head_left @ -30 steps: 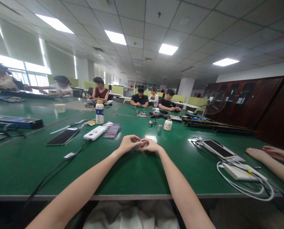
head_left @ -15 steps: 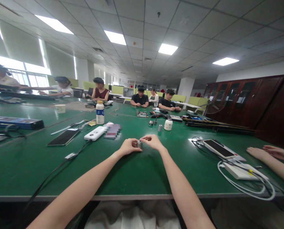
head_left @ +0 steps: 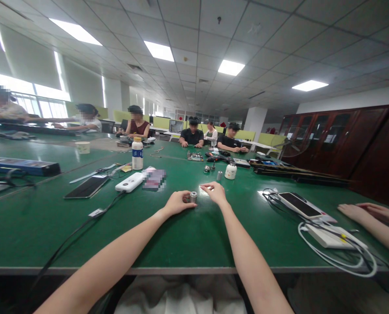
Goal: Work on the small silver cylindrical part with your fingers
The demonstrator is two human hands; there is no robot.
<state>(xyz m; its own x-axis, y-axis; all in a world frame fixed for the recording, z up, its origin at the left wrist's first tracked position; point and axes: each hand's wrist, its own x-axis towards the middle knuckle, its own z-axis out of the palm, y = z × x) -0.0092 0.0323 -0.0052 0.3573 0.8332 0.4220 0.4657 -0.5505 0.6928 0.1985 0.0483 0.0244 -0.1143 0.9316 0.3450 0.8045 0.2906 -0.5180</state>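
Observation:
A short silvery metal cylinder [head_left: 193, 197] stands upright on the green table [head_left: 187, 244] in front of me. My left hand [head_left: 176, 203] is closed round its left side, thumb at the front. Just to the right, apart from the cylinder, my right hand [head_left: 216, 192] hovers with thumb and fingertips pinched together. Whatever sits in that pinch, if anything, is too small to make out. Beyond it stands a second metal cylinder [head_left: 219, 175], beside a small white bottle [head_left: 230, 171] with a silvery lid. Small dark metal parts [head_left: 207, 168] lie farther back.
To the left are a white power bank [head_left: 129, 182], a dark tablet [head_left: 87, 187] and a milk bottle [head_left: 137, 155]. Phones and looped cables [head_left: 300, 205] lie on the right, near another person's hands [head_left: 354, 211]. A power drill [head_left: 214, 156] lies farther back; several people sit around the table.
My right hand has moved off the cylinder's top to the right, fingers still pinched. The cylinder's top now shows uncovered. My left hand has stayed around it, shifted very slightly right.

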